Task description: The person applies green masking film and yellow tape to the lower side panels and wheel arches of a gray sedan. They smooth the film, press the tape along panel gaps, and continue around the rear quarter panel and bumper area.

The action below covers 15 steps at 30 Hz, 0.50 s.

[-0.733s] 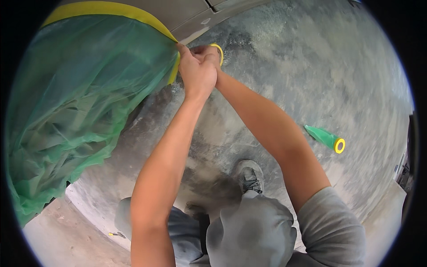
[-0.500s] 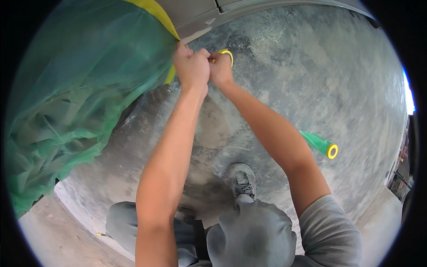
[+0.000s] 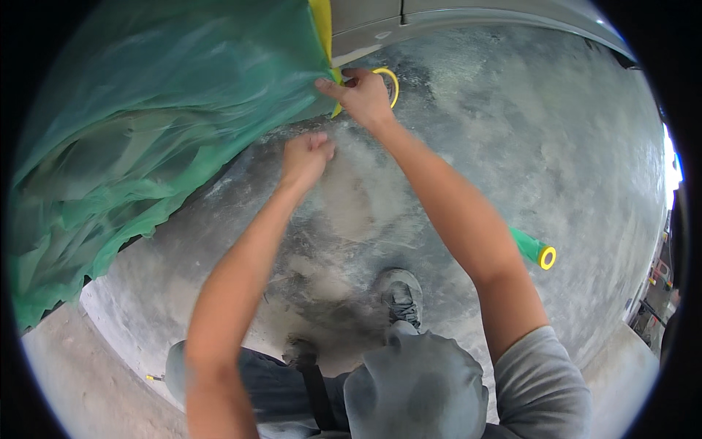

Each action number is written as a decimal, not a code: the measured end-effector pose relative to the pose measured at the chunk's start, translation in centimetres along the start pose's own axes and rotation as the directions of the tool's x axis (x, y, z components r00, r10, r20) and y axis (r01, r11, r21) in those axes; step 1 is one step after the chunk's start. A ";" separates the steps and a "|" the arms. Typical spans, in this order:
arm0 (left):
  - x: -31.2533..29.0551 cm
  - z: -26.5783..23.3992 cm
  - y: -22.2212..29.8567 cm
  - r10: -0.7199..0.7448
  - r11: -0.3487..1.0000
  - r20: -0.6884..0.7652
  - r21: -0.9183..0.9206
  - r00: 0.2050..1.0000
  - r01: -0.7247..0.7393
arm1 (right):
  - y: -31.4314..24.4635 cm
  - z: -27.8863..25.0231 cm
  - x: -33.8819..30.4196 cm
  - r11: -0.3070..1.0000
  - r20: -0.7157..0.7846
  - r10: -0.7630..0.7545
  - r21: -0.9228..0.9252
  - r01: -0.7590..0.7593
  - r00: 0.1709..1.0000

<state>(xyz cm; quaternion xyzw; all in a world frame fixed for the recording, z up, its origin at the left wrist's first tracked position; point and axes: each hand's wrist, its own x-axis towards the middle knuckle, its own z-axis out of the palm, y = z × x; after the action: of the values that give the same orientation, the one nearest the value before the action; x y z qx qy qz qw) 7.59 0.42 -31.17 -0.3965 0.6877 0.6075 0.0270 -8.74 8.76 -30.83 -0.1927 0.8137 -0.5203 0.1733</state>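
A sheet of translucent green masking film hangs at the left, its upper right edge bound with yellow tape. At the film's lower corner is my right hand, its thumb and forefinger touching the taped edge. A yellow tape roll shows as a ring past this hand, apparently held by its other fingers, which are partly hidden. My left hand is off the film, lower and nearer to me. Its fingers are curled in, and nothing shows in them.
Above the film's corner runs a grey car body panel. On the concrete floor at the right lies a roll of green film with a yellow end. My shoe stands below my hands. A small yellow and black object lies at the lower left.
My left hand has let go of the film's corner and drawn down toward me. My right hand has moved up to the taped edge. The film appears farther right in view.
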 end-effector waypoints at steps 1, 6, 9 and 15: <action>-1.1 -2.4 -0.9 -0.029 0.980 0.095 0.201 0.995 0.010 | 0.2 0.3 0.3 0.995 0.100 0.074 0.061 -0.081 0.992; -8.2 -17.0 -3.6 -0.398 0.917 0.132 0.084 0.908 0.390 | 2.4 1.9 0.4 0.923 0.272 0.273 0.197 -0.331 0.923; -11.5 -23.9 -5.6 -0.425 0.850 -0.082 -0.378 0.901 0.367 | 3.3 2.4 0.9 0.929 0.221 0.288 0.173 -0.328 0.932; -14.0 -32.9 -9.6 -0.061 0.499 -0.399 -0.806 0.915 -0.318 | 3.9 1.8 1.9 0.934 0.169 0.333 0.075 -0.349 0.928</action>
<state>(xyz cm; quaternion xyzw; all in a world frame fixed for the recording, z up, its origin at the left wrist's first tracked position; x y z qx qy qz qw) 37.32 -20.10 -23.14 -0.4120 0.3152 0.7794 -0.3514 -10.05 7.96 -35.26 -0.0786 0.7908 -0.5076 0.3330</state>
